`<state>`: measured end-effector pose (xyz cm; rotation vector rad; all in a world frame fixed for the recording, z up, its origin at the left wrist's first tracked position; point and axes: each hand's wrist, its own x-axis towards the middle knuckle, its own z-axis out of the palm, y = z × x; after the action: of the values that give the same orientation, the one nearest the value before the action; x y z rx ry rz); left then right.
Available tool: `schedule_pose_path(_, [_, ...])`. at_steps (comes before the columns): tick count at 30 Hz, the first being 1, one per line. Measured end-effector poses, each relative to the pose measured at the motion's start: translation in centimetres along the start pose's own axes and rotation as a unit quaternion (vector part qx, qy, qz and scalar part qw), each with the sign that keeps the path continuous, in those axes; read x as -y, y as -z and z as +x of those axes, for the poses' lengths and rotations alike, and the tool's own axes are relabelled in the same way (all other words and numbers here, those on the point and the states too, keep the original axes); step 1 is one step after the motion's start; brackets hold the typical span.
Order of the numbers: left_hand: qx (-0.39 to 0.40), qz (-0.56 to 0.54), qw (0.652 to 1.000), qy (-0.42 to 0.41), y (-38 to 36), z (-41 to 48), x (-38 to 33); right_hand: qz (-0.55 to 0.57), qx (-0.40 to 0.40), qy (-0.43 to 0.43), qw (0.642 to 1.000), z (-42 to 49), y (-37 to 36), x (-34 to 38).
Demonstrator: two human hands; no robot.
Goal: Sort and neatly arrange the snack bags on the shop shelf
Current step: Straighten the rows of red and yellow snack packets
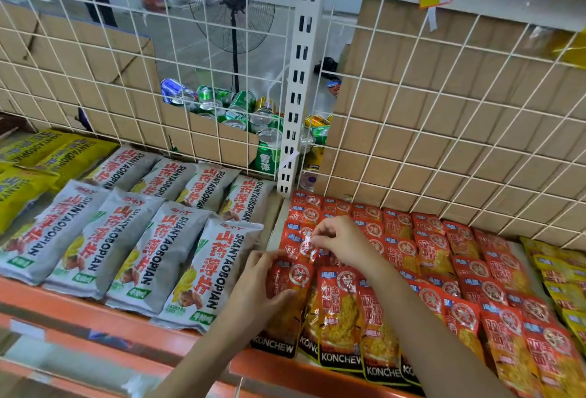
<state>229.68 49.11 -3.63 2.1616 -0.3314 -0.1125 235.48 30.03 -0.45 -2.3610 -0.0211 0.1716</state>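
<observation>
Red KONCHEW snack bags (pixel 437 264) lie in overlapping rows on the right half of the shelf. My left hand (pixel 253 286) grips the front-left red bag (pixel 285 296) by its left edge, thumb over its face. My right hand (pixel 342 240) pinches the top of a small red bag (pixel 307 247) just behind it. Grey SHANYAOBOPIAN bags (pixel 139 239) lie in two neat rows on the left half. Yellow bags (pixel 38 159) sit at the far left, and other yellow bags (pixel 561 277) at the far right.
A white wire grid (pixel 412 131) backed with cardboard closes the shelf's rear, with a slotted white upright (pixel 296 90) in the middle. Drink cans (pixel 234 106) are piled behind the grid. An orange rail (pixel 95 318) edges the shelf front. A standing fan (pixel 234 17) is beyond.
</observation>
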Motion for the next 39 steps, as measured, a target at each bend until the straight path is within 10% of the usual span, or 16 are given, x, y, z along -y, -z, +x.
schedule_pose_path(39, [0.018, 0.146, 0.989, 0.005, -0.9, -0.5, -0.2, -0.023, -0.042, -0.039, 0.998, 0.6, -2.1, -0.6])
